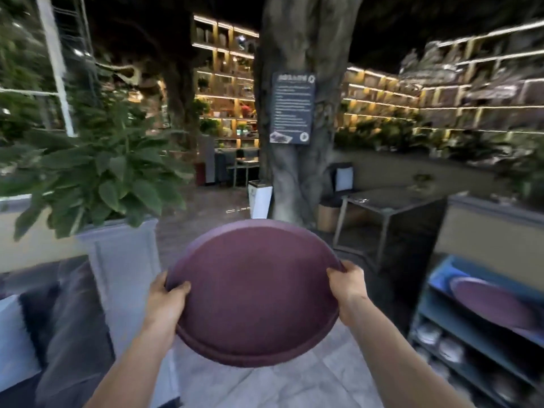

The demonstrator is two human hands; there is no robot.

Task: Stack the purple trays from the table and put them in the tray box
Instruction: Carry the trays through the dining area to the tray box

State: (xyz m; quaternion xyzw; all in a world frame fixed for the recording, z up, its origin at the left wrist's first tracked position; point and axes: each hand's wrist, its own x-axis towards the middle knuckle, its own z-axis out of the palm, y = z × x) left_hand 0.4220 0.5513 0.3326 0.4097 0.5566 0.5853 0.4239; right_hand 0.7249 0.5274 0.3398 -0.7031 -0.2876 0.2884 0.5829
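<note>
I hold a round purple tray (256,293) in front of me, above the tiled floor, with its far edge tipped slightly up. My left hand (167,301) grips its left rim and my right hand (348,285) grips its right rim, thumbs on top. At the right edge a blue tray box (441,278) sits on top of a shelf unit, and another purple tray (494,303) lies in it. The picture is blurred, so I cannot tell whether I hold one tray or a stack.
A white planter (123,260) with a leafy plant stands at the left. A tree trunk (297,119) with a sign rises straight ahead. A dark table (391,210) stands right of it. The shelf unit (459,346) under the box holds dishes.
</note>
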